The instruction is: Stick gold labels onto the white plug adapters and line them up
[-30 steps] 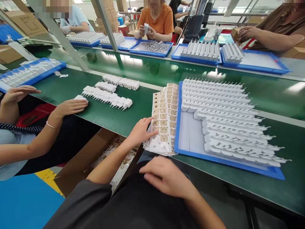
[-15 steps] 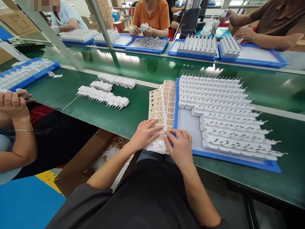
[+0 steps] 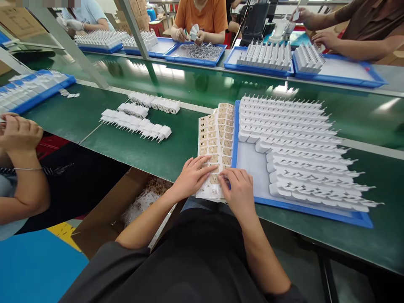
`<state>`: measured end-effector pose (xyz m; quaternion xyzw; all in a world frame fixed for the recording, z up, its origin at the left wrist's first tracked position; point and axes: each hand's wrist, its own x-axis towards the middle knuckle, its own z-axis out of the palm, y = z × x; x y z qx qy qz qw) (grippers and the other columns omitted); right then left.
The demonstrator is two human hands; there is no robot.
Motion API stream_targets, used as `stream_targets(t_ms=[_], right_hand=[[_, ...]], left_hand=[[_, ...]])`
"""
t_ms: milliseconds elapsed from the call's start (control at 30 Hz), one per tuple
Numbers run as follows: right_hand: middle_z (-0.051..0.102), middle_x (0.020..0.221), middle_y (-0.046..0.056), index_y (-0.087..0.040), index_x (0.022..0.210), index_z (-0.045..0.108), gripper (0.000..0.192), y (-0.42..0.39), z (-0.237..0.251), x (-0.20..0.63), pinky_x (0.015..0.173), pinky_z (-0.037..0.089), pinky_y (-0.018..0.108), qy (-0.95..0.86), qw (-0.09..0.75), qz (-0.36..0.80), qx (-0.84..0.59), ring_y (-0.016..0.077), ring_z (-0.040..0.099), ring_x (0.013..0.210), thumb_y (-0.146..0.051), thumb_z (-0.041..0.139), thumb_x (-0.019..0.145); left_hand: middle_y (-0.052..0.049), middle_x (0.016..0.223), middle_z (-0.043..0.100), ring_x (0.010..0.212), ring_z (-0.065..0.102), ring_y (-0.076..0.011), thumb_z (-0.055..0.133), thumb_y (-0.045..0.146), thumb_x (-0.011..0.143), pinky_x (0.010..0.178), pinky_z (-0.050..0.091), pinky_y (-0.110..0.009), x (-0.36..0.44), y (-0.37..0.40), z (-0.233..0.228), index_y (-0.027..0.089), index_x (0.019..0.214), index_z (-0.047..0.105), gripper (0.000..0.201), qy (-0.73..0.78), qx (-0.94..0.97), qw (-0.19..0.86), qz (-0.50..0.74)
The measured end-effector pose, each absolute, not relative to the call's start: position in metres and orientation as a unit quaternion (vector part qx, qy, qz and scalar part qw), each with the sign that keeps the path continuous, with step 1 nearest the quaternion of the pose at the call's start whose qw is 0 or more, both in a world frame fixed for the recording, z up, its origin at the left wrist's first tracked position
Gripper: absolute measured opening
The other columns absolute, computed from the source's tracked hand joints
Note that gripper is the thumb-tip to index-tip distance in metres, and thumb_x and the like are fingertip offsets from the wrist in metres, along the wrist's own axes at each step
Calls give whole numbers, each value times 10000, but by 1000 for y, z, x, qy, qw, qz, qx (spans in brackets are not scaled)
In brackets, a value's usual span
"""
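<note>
Sheets of tan stickers on white backing [image 3: 208, 141] lie overlapped on the green bench in front of me. My left hand [image 3: 192, 176] rests on the top sheet, fingers stretched flat across its lower stickers. At the sheet's lower right edge, my right hand [image 3: 239, 190] has thumb and forefinger pinched together; its fingertips hide whether a single sticker is lifted. Just right of the sheets stands a blue tray [image 3: 309, 213], holding rows of white plug adapters [image 3: 290, 139] with pins pointing up and to the right.
More white plug adapters [image 3: 135, 122] lie in rows on the bench to the left. A co-worker's hand [image 3: 22, 132] is at the left edge. Below the bench, an open cardboard box [image 3: 104, 229] holds scraps. Across the bench, people work beside blue trays [image 3: 195, 59].
Both hands stay at nearly the same place on the sheet, with the right fingertips shifted slightly. The view has tilted a little. The co-worker on the left has moved their hands.
</note>
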<state>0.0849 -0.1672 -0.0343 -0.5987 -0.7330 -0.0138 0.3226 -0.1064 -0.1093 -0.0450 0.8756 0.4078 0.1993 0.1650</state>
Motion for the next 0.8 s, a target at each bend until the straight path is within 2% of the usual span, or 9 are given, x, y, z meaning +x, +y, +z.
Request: stream_targets(t_ms=[200, 433, 633, 800], right_hand=[[748, 983, 43, -206, 961, 700, 35, -167, -32, 80, 840, 378, 379, -739, 300, -30, -602, 257, 594, 940, -198, 670, 944], [720, 956, 66, -206, 930, 647, 110, -166, -29, 82, 809, 406, 382, -761, 283, 13, -584, 254, 598, 922, -177, 563, 996], [694, 992, 56, -230, 986, 620, 84, -186, -16, 109, 881, 503, 362, -776, 390, 222, -443, 216, 626, 984, -188, 551, 1008], [701, 882, 30, -230, 965, 639, 74, -191, -23, 122, 770, 535, 322, -707, 467, 246, -470, 183, 651, 828, -202, 574, 989]], left_hand=[[-74, 1585, 464, 1479, 401, -252, 399, 279, 1060, 1212, 325, -501, -106, -110, -46, 300, 1378, 613, 384, 409, 872, 170, 207], [-71, 1591, 457, 1483, 392, -252, 389, 262, 1057, 1205, 315, -521, -105, -111, -45, 314, 1384, 599, 393, 415, 868, 182, 205], [-68, 1563, 474, 1455, 405, -265, 425, 246, 1032, 1201, 314, -501, -109, -109, -42, 314, 1357, 620, 384, 403, 869, 193, 212], [-80, 1365, 618, 1331, 502, -286, 493, 256, 1002, 1137, 354, -494, -83, -86, -16, 284, 1204, 696, 287, 364, 883, 172, 240]])
